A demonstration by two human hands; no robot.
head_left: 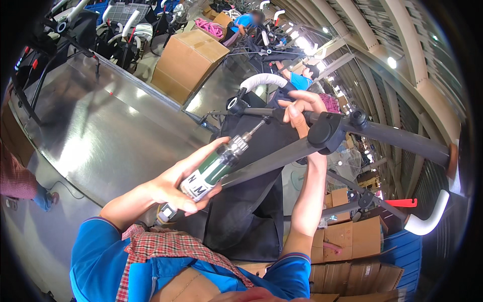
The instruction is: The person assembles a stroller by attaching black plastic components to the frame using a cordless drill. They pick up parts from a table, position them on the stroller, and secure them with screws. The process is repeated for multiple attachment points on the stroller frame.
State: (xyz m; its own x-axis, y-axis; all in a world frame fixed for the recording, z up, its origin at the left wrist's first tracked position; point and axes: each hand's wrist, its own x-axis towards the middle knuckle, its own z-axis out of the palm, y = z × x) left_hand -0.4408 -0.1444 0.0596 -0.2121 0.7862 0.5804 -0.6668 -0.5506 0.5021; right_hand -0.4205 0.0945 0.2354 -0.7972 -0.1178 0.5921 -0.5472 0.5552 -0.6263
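My left hand [173, 186] is wrapped round a dark green and white power screwdriver [214, 168], its bit pointing up and to the right. The bit's tip is at a thin black tube [259, 111] of a folding frame; whether it sits in a screw is too small to tell. My right hand [304, 108] is closed at that same tube, just right of the tip, with fingers curled and thumb up. Thicker frame tubes [397, 137] meet at a black plastic joint [326, 133], close to my right wrist. Black fabric [246, 216] hangs below the frame.
White-wrapped curved handles [430, 214] stick out at the right and top. A shiny metal table [115, 121] spreads to the left, with a cardboard box [188, 63] beyond it. Flattened cartons [352, 239] lie lower right. Two co-workers [301, 80] sit farther back; another person [22, 176] stands at left.
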